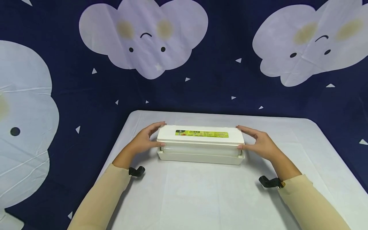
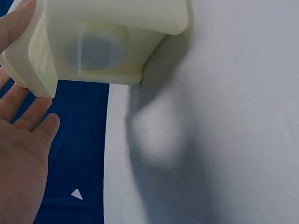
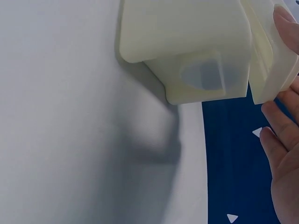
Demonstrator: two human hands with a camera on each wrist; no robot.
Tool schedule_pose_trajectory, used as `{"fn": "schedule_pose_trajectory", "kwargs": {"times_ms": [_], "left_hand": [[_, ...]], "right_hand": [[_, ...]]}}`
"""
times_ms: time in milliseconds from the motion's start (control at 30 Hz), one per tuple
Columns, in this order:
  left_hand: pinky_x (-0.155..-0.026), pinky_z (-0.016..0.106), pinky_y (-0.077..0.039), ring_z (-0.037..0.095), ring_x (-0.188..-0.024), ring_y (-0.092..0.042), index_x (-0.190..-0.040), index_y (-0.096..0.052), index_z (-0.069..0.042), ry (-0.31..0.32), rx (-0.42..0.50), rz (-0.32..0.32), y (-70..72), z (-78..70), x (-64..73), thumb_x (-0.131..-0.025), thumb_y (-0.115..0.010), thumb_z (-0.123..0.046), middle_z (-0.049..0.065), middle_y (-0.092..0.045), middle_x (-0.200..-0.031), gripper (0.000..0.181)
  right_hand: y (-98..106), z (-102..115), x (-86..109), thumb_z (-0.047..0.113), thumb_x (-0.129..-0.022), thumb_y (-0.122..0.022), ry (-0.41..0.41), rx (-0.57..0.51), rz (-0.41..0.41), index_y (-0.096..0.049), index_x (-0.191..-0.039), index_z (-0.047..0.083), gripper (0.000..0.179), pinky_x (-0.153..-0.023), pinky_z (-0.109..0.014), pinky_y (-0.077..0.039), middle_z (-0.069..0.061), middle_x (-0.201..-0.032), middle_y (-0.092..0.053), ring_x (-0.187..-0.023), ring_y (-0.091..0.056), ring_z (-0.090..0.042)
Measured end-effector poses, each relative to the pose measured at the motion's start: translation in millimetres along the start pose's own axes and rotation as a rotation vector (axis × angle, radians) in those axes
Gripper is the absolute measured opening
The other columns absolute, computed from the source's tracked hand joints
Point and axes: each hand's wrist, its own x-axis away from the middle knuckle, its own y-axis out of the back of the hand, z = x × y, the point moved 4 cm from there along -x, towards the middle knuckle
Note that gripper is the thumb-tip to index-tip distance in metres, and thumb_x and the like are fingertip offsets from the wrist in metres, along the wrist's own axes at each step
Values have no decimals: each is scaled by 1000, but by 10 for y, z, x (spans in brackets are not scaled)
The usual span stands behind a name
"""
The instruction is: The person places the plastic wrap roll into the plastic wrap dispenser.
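A long white plastic wrap dispenser stands on the table in the head view, its base below and its lid raised a little above it. The lid carries a yellow-green label. Through the front gap shows a pale, translucent roll. My left hand grips the lid's left end, thumb at the front edge and fingers behind. At the right end my right hand holds the lid the same way. Both wrist views show a gap between the lid and the base.
The white-covered table has rounded far corners. Behind it hangs a dark blue cloth printed with clouds and small triangles. Black wrist mounts sit at both beige sleeves.
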Motion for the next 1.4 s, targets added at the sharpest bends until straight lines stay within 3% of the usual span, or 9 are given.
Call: {"fn": "schedule_pose_trajectory", "kwargs": {"times_ms": [433,733,967,1067,1400], "left_hand": [[-124,52,-21,28,-153,-31,-158,-48,-11,-5,-45,11,-64,-23,175,-80,-96,-15,0,-48,-159,91],[-124,49,-21,25,-151,-33,-156,-50,-14,-33,-32,5,-102,-4,232,-76,-99,-15,0,-52,-156,94],[-124,47,-23,25,-150,-37,-155,-51,-10,-70,-25,-2,-117,-20,252,-71,-101,-11,4,-55,-152,98],[-124,47,-24,26,-149,-38,-155,-50,-5,-84,-29,-4,-122,-36,263,-70,-101,-9,6,-57,-151,99],[-124,51,-23,26,-149,-38,-154,-53,-15,-69,-48,-6,-137,-52,280,-66,-103,-10,8,-56,-151,101]], "right_hand": [[-45,16,185,32,-75,-99,5,-6,-5,-60,-152,23,87,-118,-60,-30,2,-153,-55,-149,-39,-31],[-94,1,302,27,-76,-98,15,-3,-21,-58,-153,20,87,-120,-36,-32,0,-154,-55,-148,-41,-28],[-120,19,382,30,-75,-99,52,5,-45,-58,-153,20,89,-111,-11,-30,1,-152,-57,-146,-44,-22],[-137,11,408,26,-74,-100,59,-16,-57,-60,-151,19,88,-110,-10,-30,0,-151,-58,-145,-45,-19],[-191,46,447,17,-72,-100,109,-18,-75,-61,-149,15,87,-113,-16,-31,-5,-151,-58,-144,-47,-26]]}}
